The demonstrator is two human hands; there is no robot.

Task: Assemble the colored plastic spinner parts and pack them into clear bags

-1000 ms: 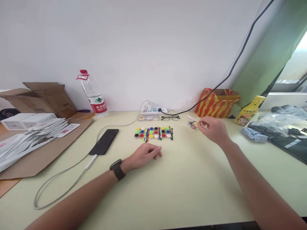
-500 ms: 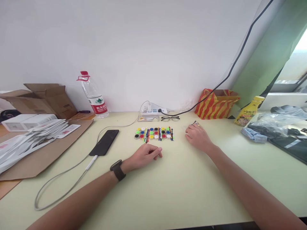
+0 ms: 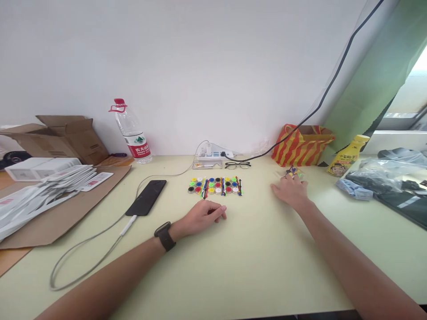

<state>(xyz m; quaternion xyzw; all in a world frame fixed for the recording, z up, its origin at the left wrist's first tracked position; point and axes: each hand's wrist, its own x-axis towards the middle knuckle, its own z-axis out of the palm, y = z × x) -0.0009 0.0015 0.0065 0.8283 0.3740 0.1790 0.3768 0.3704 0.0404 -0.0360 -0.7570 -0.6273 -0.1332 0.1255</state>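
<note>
My left hand [image 3: 203, 216] rests on the table, loosely curled, with the thumb lying over the bent fingers; nothing shows in it. Just beyond it lie rows of coloured round pieces [image 3: 211, 190], yellow, green, white, blue, red and black. Between and beside these are columns of coloured arrow-shaped pieces [image 3: 239, 186]. To the right, my right hand [image 3: 293, 191] has its bent fingertips on a small clear plastic bag [image 3: 295, 171] with blue and yellow bits in it. The thumb is spread to the left, and the fingers partly cover the bag.
Behind the pieces are glasses [image 3: 237, 165] and a power strip [image 3: 213, 152]. A phone [image 3: 147, 198] on a cable, a water bottle [image 3: 138, 144] and cardboard [image 3: 63, 209] with white packets are left. A striped bag [image 3: 298, 149] and yellow bottle [image 3: 347, 155] stand right.
My right hand has moved to the right, and the small plastic bag at its fingertips has shifted right with it. My left hand and the coloured pieces stay put.
</note>
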